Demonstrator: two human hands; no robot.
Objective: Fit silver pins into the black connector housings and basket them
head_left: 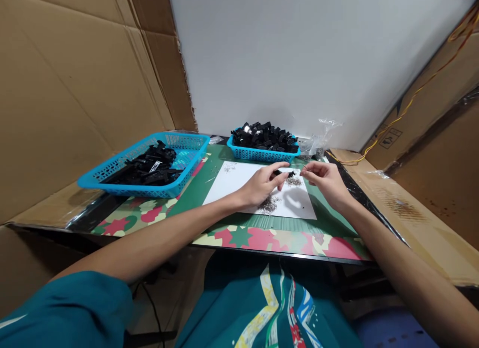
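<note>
Over the white sheet (228, 186), my left hand (265, 182) is closed on a small black plastic part (287, 174), its end poking out past the fingertips. Just to the right, my right hand (325, 179) pinches something thin, too small to make out, held close to the black part. Beneath the hands lie two piles of tiny metal pieces: one pile (268, 205) under my left wrist and another pile (294, 181) below the fingertips. A fainter scatter of tiny pieces (229, 168) sits at the sheet's back left corner.
A blue basket (264, 153) heaped with small black parts stands at the back. To the left is a wider blue basket (164, 190) with black pieces. Clear plastic wrap (322, 138) lies at the back right. Cardboard (75, 79) walls the left; a yellow cable (415, 91) hangs right.
</note>
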